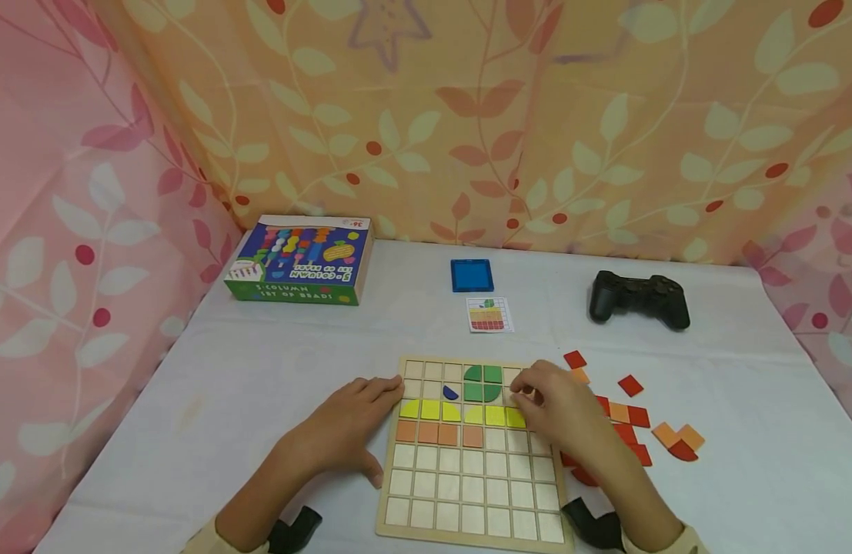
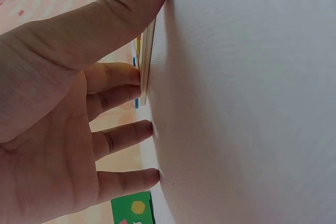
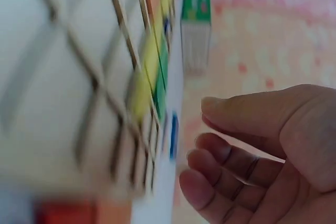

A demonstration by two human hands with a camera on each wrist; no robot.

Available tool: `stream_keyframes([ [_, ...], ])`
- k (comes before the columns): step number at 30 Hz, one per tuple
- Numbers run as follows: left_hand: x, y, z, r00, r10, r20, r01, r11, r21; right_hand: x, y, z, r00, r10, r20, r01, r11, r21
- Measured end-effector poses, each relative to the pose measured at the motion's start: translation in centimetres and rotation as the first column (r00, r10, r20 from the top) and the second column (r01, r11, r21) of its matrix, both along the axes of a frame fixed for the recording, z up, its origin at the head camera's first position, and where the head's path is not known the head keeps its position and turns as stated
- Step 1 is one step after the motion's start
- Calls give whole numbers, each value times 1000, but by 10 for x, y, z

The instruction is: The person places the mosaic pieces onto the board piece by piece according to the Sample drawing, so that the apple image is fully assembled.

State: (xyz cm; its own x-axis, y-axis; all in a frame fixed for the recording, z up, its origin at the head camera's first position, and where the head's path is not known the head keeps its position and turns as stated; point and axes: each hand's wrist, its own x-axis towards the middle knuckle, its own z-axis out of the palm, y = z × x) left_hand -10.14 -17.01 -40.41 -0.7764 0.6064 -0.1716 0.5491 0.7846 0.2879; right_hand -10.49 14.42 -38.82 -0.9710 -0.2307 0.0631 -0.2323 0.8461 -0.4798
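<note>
A wooden grid board (image 1: 467,490) lies on the white table. Green pieces (image 1: 482,383) form a leaf-like shape near its top, with a small dark blue piece (image 1: 450,392) beside them. Below runs a row of yellow pieces (image 1: 429,409), then a partial row of orange squares (image 1: 428,433). My left hand (image 1: 345,423) rests at the board's left edge, fingers spread, fingertips touching the board and table. Over the board's upper right hovers my right hand (image 1: 560,400). In the right wrist view its fingers (image 3: 215,163) are loosely bent, apart from the thumb, with nothing between them.
Loose red and orange pieces (image 1: 631,387) are scattered right of the board. Behind it lie a printed pattern card (image 1: 490,315) and a blue square tray (image 1: 472,275). A black game controller (image 1: 639,298) sits back right, a bead-set box (image 1: 301,260) back left.
</note>
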Motion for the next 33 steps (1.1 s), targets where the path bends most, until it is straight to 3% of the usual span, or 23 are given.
stream_keyframes([
  [6,0,2,0,1000,6,-2,-6,1000,2,-16,46,1,993,-113,-16,115,985,130],
  [11,0,2,0,1000,12,5,-12,1000,-4,-25,65,-7,986,-148,73,130,969,209],
  [20,-1,0,-1,1000,3,-1,-3,1000,2,-27,73,-11,977,-148,155,122,979,161],
  [33,-1,1,1,1000,11,16,-12,1000,6,-26,71,-8,975,-127,184,114,990,81],
])
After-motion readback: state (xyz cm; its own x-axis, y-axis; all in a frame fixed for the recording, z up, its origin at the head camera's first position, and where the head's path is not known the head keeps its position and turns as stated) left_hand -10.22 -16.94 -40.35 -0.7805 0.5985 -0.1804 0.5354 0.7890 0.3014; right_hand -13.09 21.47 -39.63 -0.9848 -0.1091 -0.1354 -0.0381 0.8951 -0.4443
